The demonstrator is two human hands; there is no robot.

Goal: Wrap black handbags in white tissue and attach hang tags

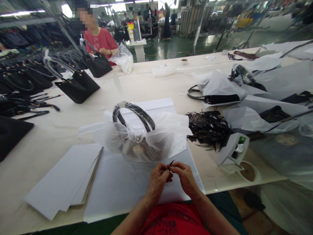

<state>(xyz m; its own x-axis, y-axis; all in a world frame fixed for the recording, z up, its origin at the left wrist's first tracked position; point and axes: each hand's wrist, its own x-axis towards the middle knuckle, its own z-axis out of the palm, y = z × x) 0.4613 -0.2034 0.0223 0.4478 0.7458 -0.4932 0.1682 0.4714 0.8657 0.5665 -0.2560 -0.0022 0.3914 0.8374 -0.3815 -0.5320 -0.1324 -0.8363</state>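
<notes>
My left hand (158,178) and my right hand (183,176) meet over the white paper near the table's front edge. Both pinch a thin black cord (172,163), whose tip sticks up between the fingertips; most of it is hidden by my fingers. Just beyond them lies a handbag in a clear plastic bag (139,148), its wrapped black handles (140,114) standing up. A pile of black hang tags with cords (207,127) rests to the right of the handbag.
A stack of white sheets (68,176) lies at left. A tape dispenser (233,151) stands at right, with bagged handbags (220,88) behind it. Black handbags (78,86) stand at back left. Across the table is a person in a red shirt (105,40).
</notes>
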